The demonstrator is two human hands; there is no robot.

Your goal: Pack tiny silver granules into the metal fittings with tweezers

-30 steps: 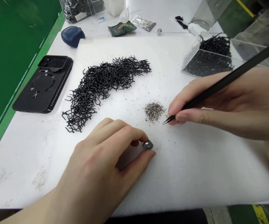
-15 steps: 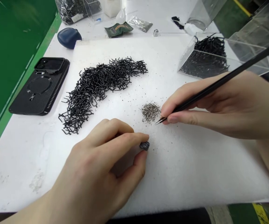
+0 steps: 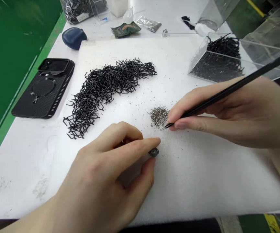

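Note:
My left hand (image 3: 106,168) is closed around a small dark, rounded-square part (image 3: 153,152), with the index finger on top and the thumb just below. The rest of that part is hidden by the fingers. Black tweezers (image 3: 212,97) lie in my right hand (image 3: 227,113), pinched near their fine tips and slanting up to the right. Those tips are close together, right by the lower edge of a pile of tiny metallic pieces (image 3: 159,116). Whether they hold a piece is too small to tell. All this is over a white foam sheet (image 3: 193,181).
A curved heap of black bent strips (image 3: 110,77) lies behind my left hand. Left of it rests a black phone (image 3: 42,89), with a dark blue rounded object (image 3: 74,38) beyond. A clear box of black strips (image 3: 217,61) stands at back right. Foil packets (image 3: 126,29) lie at the back.
The whole view has shifted slightly, so most things sit a little further right. The index finger of my left hand now covers more of the dark part. The tweezers stay beside the metallic pile.

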